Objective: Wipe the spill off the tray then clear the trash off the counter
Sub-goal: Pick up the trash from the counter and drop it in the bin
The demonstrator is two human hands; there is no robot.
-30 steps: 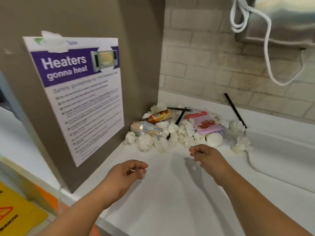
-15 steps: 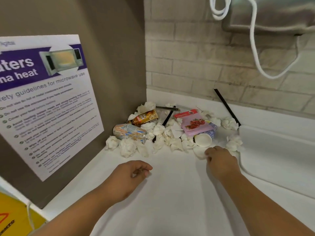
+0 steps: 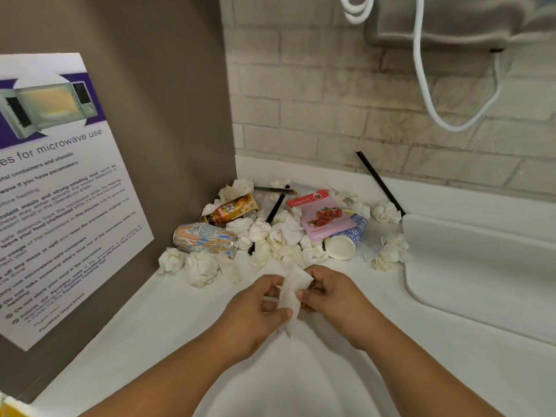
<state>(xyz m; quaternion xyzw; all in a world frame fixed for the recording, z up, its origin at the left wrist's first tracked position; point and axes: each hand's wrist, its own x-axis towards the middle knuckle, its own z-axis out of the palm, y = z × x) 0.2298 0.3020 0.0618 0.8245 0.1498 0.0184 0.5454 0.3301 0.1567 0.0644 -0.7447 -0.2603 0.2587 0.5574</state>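
Two bare hands are meeting over a white bench [image 3: 144, 326], seen from above. The left hand [image 3: 258, 308] and the right hand [image 3: 328, 291] are both pinching one flat white tissue [image 3: 291, 291], each grip clenched on it, holding it just above the bench surface. Right behind the hands, a pile of trash is sitting in the back corner where a grey-brown panel meets a pale brick wall. The pile is made of many crumpled white tissue balls [image 3: 201, 267], a crushed drink can [image 3: 204, 238] lying on its side, a small brown bottle [image 3: 231, 209] also lying down, a pink pomegranate packet [image 3: 323, 215], a blue paper cup [image 3: 346, 242] tipped with its mouth facing the camera, and a few black straws [image 3: 379, 182], one leaning against the wall. A white tray [image 3: 481, 266] is resting on the bench to the right of the pile. A microwave guidelines poster [image 3: 60, 188] is hanging on the panel at left.
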